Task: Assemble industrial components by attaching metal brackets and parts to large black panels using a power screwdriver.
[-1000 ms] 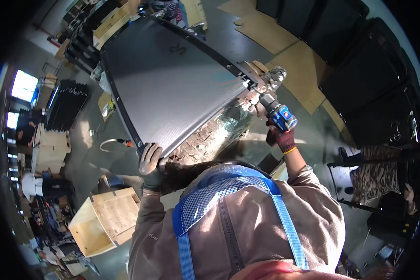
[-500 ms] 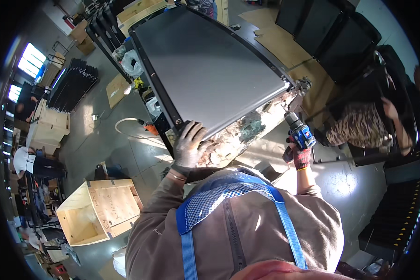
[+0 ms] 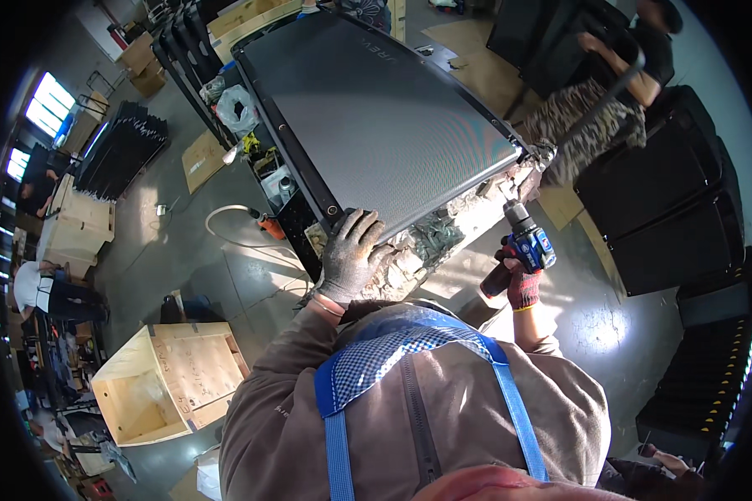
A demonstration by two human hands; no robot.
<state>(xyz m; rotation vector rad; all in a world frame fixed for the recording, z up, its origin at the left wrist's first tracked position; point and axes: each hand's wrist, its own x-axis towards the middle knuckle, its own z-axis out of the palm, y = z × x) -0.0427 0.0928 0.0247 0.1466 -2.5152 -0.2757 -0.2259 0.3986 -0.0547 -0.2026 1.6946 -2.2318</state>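
A long black treadmill deck [image 3: 376,108] with screwed side rails stretches away from me, its near end close to my chest. My left hand [image 3: 349,255], in a grey glove, rests on the deck's near left corner with its fingers stretched out. In my right hand [image 3: 522,282], in a red and dark glove, is a blue and black cordless drill [image 3: 530,242]. The drill's tip points toward the near right corner, beside crumpled wrapping [image 3: 443,238] bunched under the near edge. Whether the tip touches anything I cannot tell.
At the far right a person in camouflage trousers [image 3: 564,125] stands by leaning black panels [image 3: 668,192]. An orange-handled tool [image 3: 269,225] with a pale hose hangs left of the deck. An open wooden crate [image 3: 171,380] stands on the floor at left.
The person in camouflage trousers has moved from the near right to the far right, beside the deck. My left hand has shifted slightly right; the drill has moved slightly left.
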